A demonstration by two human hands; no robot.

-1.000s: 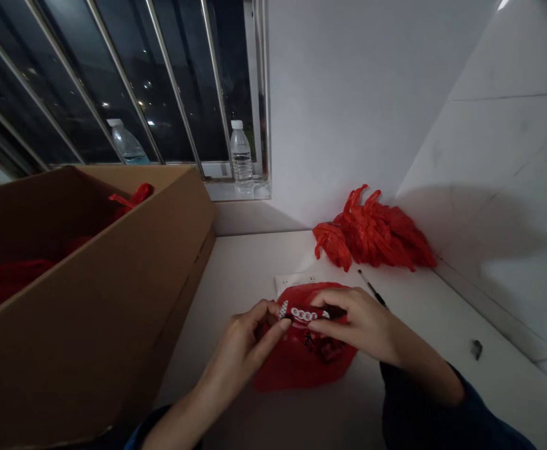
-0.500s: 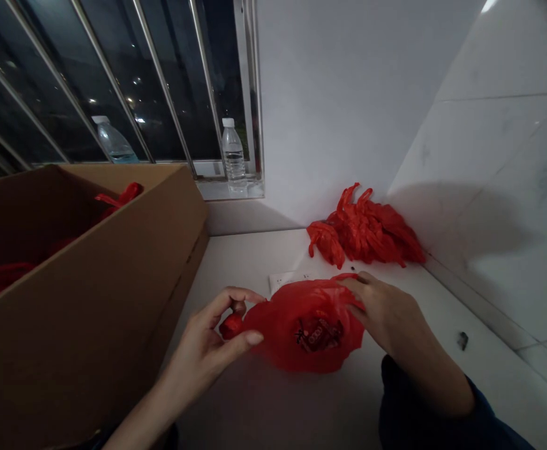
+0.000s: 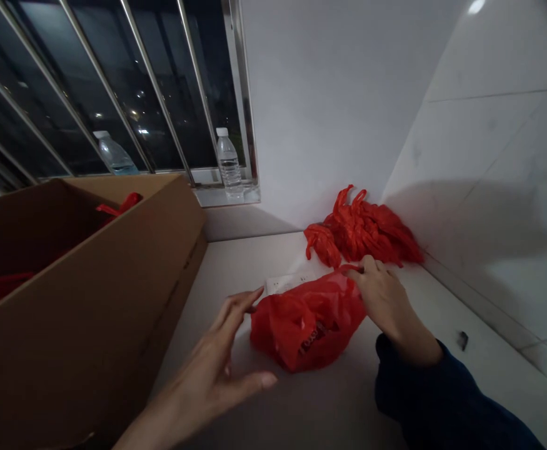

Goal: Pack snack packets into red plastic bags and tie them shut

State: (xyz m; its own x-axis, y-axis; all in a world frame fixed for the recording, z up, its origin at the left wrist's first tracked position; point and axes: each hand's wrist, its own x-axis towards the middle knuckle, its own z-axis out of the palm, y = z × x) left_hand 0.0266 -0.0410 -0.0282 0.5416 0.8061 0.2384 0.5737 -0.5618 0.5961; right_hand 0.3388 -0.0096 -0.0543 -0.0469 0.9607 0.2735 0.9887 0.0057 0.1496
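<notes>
A red plastic bag [image 3: 308, 319] with a printed packet inside lies on the white counter [image 3: 282, 406]. My right hand [image 3: 386, 300] pinches the bag's upper right edge. My left hand [image 3: 221, 362] hovers just left of the bag with fingers spread and nothing in it. A white card [image 3: 280, 283] pokes out from behind the bag.
A large open cardboard box [image 3: 90, 300] with red bags inside stands at the left. A heap of red bags [image 3: 362, 231] lies in the back corner. Two water bottles [image 3: 229, 164] stand on the window ledge. A small dark object [image 3: 462, 339] lies at the right by the tiled wall.
My left hand let go of the bag's twisted end and opened. The packet went inside the bag, and my right hand shifted to the bag's far edge.
</notes>
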